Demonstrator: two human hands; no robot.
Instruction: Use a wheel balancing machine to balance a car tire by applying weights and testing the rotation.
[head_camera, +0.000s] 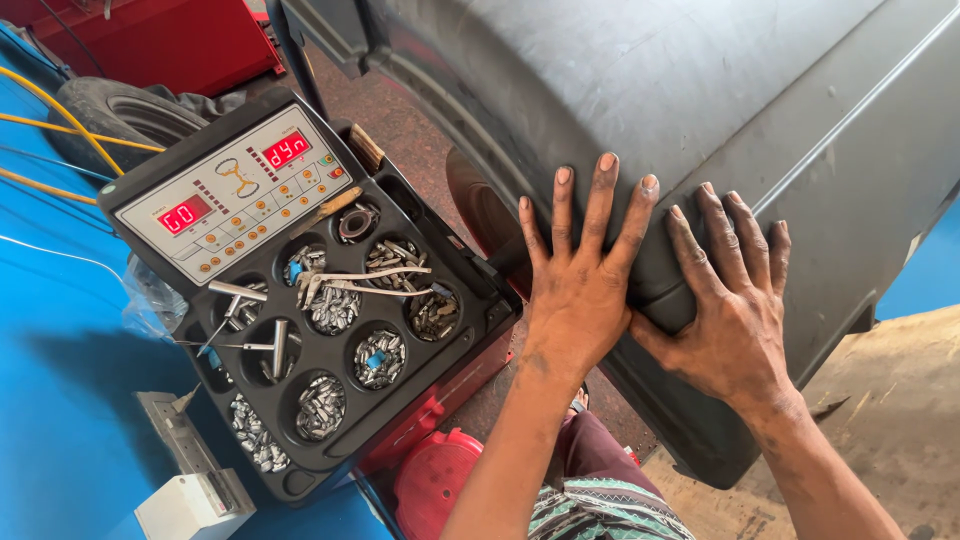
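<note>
My left hand lies flat on the big grey hood of the wheel balancer, with the fingers spread open and pointing up along its curved surface. My right hand is just beside it, also open, and its fingers bend over the raised edge of the same hood. The thumbs of the two hands come close to each other, maybe touching, I cannot tell for sure. Neither hand grips anything; both only press on the hood.

To the left of the hood is the black tray of the machine, with round cups full of small metal wheel weights. A pair of pliers lies across the cups, and some thin tools lie further to the left of them. Above the cups, further from the hood, there is the control panel with two red displays and orange buttons. Beyond the panel, far from the hood, a tyre lies on the floor with yellow hoses over it. Below the tray, I see a red round part and a white box on the blue surface
</note>
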